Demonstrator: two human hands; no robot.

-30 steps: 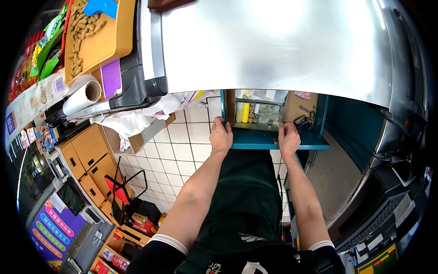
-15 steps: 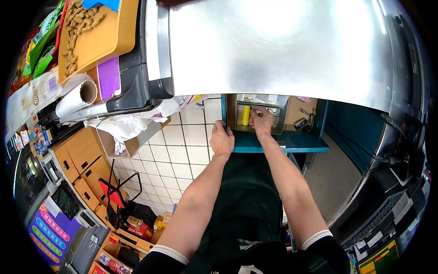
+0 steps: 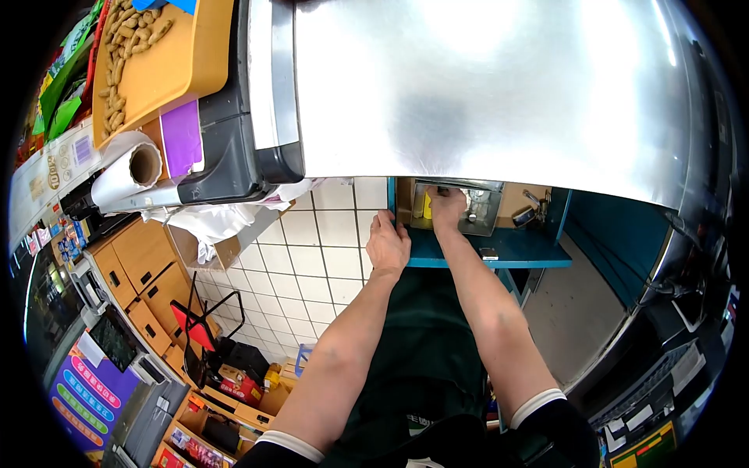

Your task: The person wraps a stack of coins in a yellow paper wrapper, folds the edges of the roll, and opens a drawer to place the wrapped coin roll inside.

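A teal drawer (image 3: 515,248) is pulled out from under a metal counter. My left hand (image 3: 388,243) lies at the drawer's front left corner, its fingers curled over the side. Inside the drawer sits a clear-walled box (image 3: 481,224) with small items in it, including a yellow object (image 3: 427,207). My right hand (image 3: 448,210) reaches into this box, just right of the yellow object. Its fingers are curled together; a small dark patch shows at the fingertips, and what they hold is unclear. Right of the box lies a metal lock-like piece (image 3: 524,217) with keys or similar small parts.
The shiny metal countertop (image 3: 468,101) overhangs the drawer. An orange tray (image 3: 168,78) of peanuts and a paper roll (image 3: 129,168) are at upper left. A folding chair (image 3: 204,327) stands on the tiled floor (image 3: 312,273). Cables (image 3: 651,273) hang at right.
The view has shifted slightly, and less of the drawer's back shows under the counter. My right hand has moved deeper into the box, covering part of the yellow object. My left hand stays at the corner.
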